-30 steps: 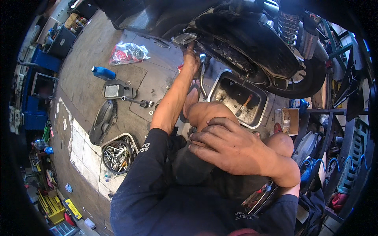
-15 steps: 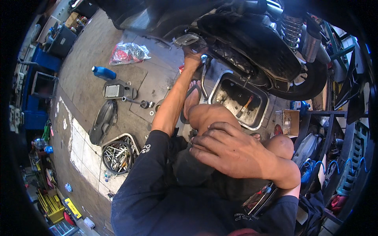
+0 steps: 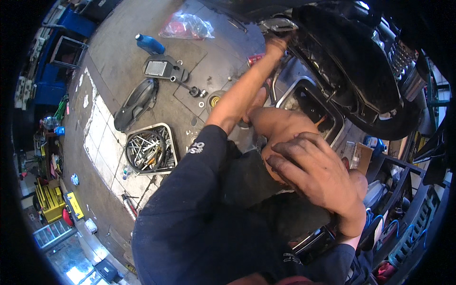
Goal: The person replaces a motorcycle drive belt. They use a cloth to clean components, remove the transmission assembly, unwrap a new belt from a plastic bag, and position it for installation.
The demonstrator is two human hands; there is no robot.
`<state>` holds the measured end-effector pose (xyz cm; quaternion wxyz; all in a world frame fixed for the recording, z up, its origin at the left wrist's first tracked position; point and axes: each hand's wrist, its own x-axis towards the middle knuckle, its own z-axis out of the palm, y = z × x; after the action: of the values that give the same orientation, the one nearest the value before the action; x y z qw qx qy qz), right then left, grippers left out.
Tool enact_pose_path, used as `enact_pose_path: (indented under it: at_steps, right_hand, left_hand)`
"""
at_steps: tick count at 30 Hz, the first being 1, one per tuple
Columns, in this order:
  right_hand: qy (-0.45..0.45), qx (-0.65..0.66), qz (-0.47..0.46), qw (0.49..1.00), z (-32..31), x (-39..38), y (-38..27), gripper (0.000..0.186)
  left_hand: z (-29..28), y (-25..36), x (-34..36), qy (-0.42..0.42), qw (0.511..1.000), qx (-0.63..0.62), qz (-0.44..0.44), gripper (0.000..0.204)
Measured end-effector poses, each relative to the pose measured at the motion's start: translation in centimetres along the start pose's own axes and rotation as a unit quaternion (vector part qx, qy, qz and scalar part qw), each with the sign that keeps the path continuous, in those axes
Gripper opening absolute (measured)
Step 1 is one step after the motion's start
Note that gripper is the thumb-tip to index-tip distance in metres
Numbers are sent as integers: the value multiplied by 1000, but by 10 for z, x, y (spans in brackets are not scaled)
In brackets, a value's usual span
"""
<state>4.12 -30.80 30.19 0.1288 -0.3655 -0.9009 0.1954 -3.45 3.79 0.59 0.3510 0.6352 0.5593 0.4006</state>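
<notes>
My left arm reaches forward to the lower front of a black scooter [image 3: 349, 61]. My left hand [image 3: 276, 45] is up against a clear-and-grey part [image 3: 279, 23] beneath the bodywork; its fingers are mostly hidden, so what they grip cannot be seen. My right hand [image 3: 316, 166] lies loosely over my bent knee [image 3: 280, 121], holding nothing, fingers apart and dark with grime. Between the knee and the scooter sits a metal pan [image 3: 311, 102] with a dark interior, and the brush handle [image 3: 321, 120] in it is partly covered.
On the floor to the left are a blue bottle [image 3: 150, 43], a plastic bag [image 3: 186, 26], an air filter [image 3: 164, 67], a black cover [image 3: 136, 104] and a tool tray [image 3: 174, 142] full of metal tools. A red can [image 3: 255, 60] is beside my left forearm. A dark rack [image 3: 403, 166] stands right.
My view has swung, so the floor things and scooter sit farther right and higher. My left hand stays at the scooter; my right hand remains on the knee, its fingers a little more bent.
</notes>
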Motion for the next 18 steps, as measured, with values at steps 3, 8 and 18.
enact_pose_path:
  at_steps: [3,8,18]
  right_hand:
    - [-1,-23,-3,1000,2,-3,4,36]
    - [18,-1,10,1000,4,-9,11,33]
    - [-20,-15,-11,1000,-4,-7,9,34]
  left_hand:
    - [-10,17,14,-91,993,-75,-1,70]
    - [-22,57,20,-177,932,-279,-148,63]
    - [-15,79,4,-182,849,-400,-294,52]
